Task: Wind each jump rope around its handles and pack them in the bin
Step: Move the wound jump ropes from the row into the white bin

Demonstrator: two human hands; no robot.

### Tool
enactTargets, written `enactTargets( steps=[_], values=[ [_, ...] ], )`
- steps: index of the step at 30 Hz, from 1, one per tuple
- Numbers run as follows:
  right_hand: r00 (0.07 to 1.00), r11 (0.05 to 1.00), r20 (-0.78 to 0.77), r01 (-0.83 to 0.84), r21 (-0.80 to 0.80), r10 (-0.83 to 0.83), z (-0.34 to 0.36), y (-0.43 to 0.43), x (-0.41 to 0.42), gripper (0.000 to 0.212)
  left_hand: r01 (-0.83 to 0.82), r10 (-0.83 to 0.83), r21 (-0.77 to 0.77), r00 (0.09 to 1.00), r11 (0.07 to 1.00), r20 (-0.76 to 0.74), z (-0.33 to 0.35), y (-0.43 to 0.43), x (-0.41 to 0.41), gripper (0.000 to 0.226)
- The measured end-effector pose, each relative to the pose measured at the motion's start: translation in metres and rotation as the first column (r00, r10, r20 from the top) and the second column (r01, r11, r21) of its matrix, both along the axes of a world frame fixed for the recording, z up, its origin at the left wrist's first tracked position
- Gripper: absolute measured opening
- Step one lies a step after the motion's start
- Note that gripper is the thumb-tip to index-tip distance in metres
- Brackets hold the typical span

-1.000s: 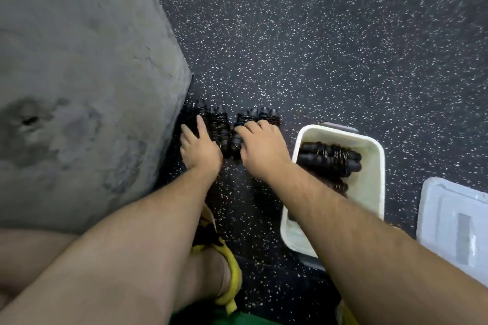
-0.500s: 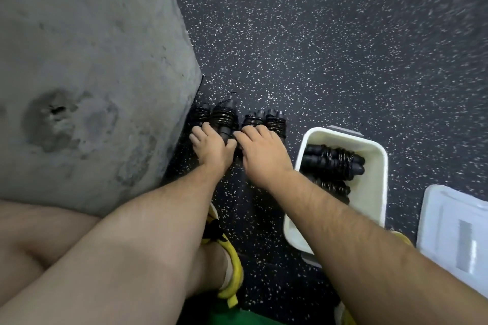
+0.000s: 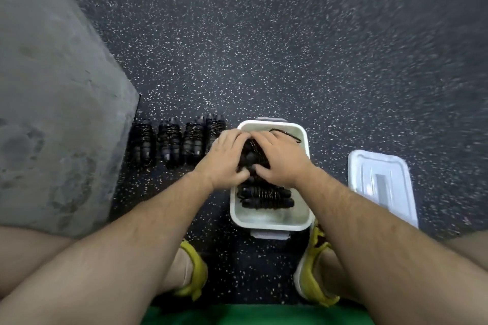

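White bin (image 3: pixel 269 220) on the speckled floor (image 3: pixel 264 47): left hand (image 3: pixel 227 158) and right hand (image 3: pixel 281 159) grip a wound rope bundle (image 3: pixel 250 155) over it. Four bundles (image 3: pixel 179 140) lie left. No writing legible.

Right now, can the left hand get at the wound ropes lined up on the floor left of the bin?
Probably yes. The left hand grips a rope bundle over the bin; the floor ropes lie beside it, nothing between. It must let go first.

arms bare, no sleeves | shorts (image 3: pixel 253 315) green | shoes (image 3: pixel 313 280) yellow, w/ low socks
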State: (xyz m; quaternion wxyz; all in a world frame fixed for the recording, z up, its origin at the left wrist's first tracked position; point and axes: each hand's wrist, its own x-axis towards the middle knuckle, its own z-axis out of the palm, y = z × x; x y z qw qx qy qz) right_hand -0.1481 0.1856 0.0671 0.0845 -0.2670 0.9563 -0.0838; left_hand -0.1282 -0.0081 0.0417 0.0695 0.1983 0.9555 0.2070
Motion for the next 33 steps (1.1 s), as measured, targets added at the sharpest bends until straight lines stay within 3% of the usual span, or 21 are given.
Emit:
enactTargets(
  steps=[3, 6, 12, 22, 27, 30, 33],
  values=[
    [0.996, 0.997, 0.041, 0.075, 0.033, -0.076, -0.014, 0.018, 0.012, 0.074, 0.044, -0.044, -0.034, 0.999, 0.998, 0.022, -0.006, 0.019, -0.001, 0.081],
    [0.992, 0.992, 0.078, 0.090, 0.089, -0.097, -0.029, 0.029, 0.020, 0.073, 0.095, -0.091, -0.163, 0.995, 0.982, 0.034, -0.016, 0.032, 0.000, 0.077],
    [0.989, 0.985, 0.104, 0.090, 0.149, -0.107, -0.059, 0.026, 0.020, 0.073, 0.124, -0.105, -0.301, 0.991, 0.945, 0.078, -0.034, 0.048, -0.001, 0.050],
    [0.963, 0.967, 0.118, 0.230, 0.104, -0.242, -0.084, 0.020, 0.029, 0.074, 0.080, -0.078, -0.426, 0.997, 0.901, 0.022, -0.054, 0.061, 0.002, 0.049],
    [0.978, 0.976, -0.014, 0.207, 0.066, -0.206, -0.074, 0.021, 0.035, 0.058, 0.110, -0.113, -0.348, 0.993, 0.931, 0.012, -0.054, 0.050, 0.002, 0.057],
    [0.972, 0.984, -0.159, 0.177, -0.002, -0.175, -0.068, 0.018, 0.039, 0.042, 0.089, -0.097, -0.201, 0.995, 0.976, -0.030, -0.052, 0.040, 0.008, 0.060],
    [0.949, 0.989, -0.283, 0.147, 0.008, -0.139, -0.054, 0.000, 0.031, 0.025, -0.003, -0.002, -0.041, 0.994, 0.999, -0.107, -0.046, 0.028, 0.013, 0.049]
  ],
)
